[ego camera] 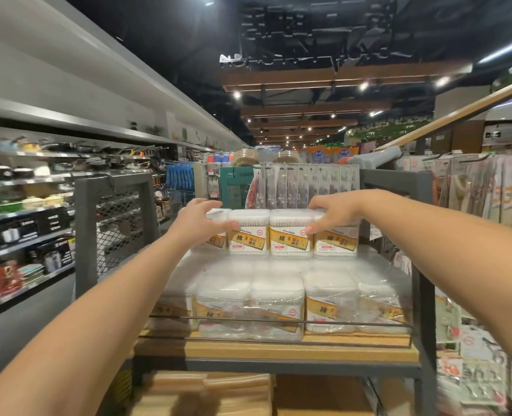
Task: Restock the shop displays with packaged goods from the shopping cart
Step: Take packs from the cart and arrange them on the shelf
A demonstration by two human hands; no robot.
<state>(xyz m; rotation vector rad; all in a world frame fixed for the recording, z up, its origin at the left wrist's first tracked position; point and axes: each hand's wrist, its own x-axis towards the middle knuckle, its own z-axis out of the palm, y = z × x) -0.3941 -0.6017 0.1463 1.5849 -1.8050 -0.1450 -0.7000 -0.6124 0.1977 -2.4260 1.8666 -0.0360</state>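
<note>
Glossy clear-plastic swab boxes (290, 232) sit on a matt wood shelf (278, 349) framed in dull grey metal mesh (119, 223).

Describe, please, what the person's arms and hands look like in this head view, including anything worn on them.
Both arms are bare along all their visible length: no sleeves, gloves, watch, bracelets or rings show. The left hand and right hand are uncovered, with short, plain-looking fingernails where the thumbs show. No markings or tattoos are visible. The forearms enter from the lower corners, slightly blurred near the edges, so fine detail there cannot be told.
</note>
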